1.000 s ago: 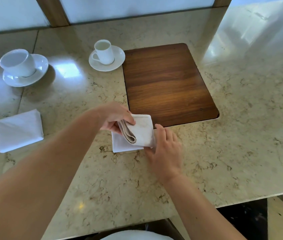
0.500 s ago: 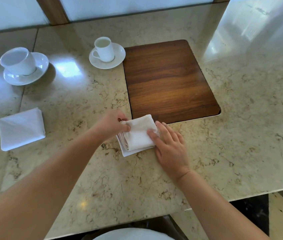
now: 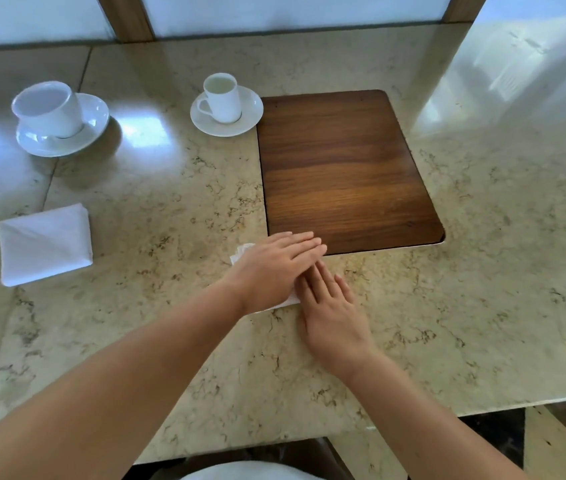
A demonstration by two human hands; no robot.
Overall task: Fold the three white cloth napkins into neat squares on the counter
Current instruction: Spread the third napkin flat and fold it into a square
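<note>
A folded white napkin (image 3: 242, 252) lies on the marble counter (image 3: 177, 202) just below the wooden inset, almost wholly covered by my hands; only its left corner and lower edge show. My left hand (image 3: 274, 265) lies flat, palm down, on top of it, fingers together pointing right. My right hand (image 3: 333, 310) rests flat beside and partly under the left fingers, at the napkin's right edge. A second napkin (image 3: 45, 244), folded into a square, sits at the left of the counter. No third napkin is in view.
A dark wooden panel (image 3: 343, 168) is set into the counter behind my hands. Two white cups on saucers stand at the back, one far left (image 3: 49, 110), one (image 3: 223, 100) next to the panel. The counter's front edge runs along the lower right.
My left hand let go of the napkin's folded layers and now lies flat over it. My right hand flattened beside it. The napkin went from half folded to fully flat.
</note>
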